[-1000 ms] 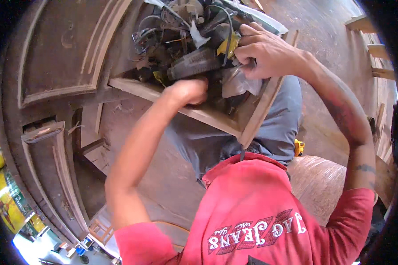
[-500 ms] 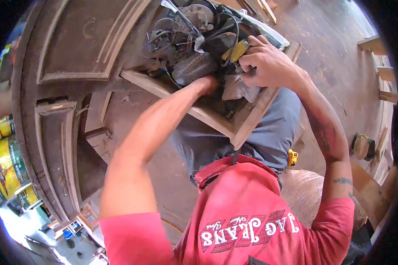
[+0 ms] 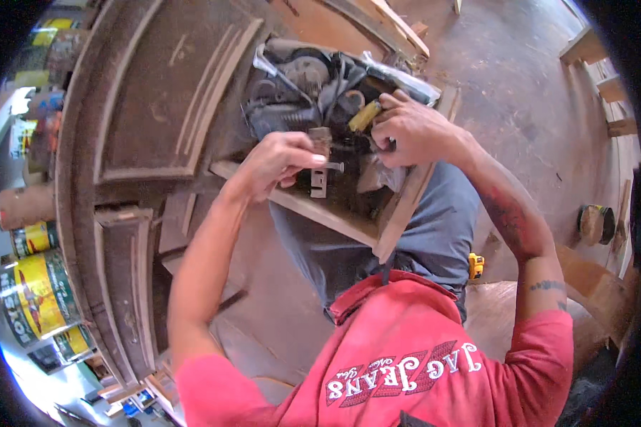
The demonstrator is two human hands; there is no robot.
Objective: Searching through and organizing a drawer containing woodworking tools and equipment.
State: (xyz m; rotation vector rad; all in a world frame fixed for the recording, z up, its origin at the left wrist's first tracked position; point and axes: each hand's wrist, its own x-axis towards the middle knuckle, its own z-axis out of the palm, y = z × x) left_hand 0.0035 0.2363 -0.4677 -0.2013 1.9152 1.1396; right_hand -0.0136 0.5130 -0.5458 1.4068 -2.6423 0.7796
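A wooden drawer full of tools and cords rests over my thighs. Above its near side, my left hand is closed in a pinch on a small slotted metal plate, hinge-like in shape. My right hand is at the drawer's right side, fingers curled around a yellow-handled tool whose other end I cannot make out. Beneath that hand lies a crumpled clear plastic bag. Dusty power tools with dark cords crowd the drawer's far left.
Left of the drawer stands a brown panelled wooden piece. Paint cans line up beyond it. A yellow tape measure is by my right hip, and an open can sits on the floor farther right.
My left hand has come up out of the drawer with the slotted metal plate. My right hand still grips the yellow-handled tool, shifted slightly left in view.
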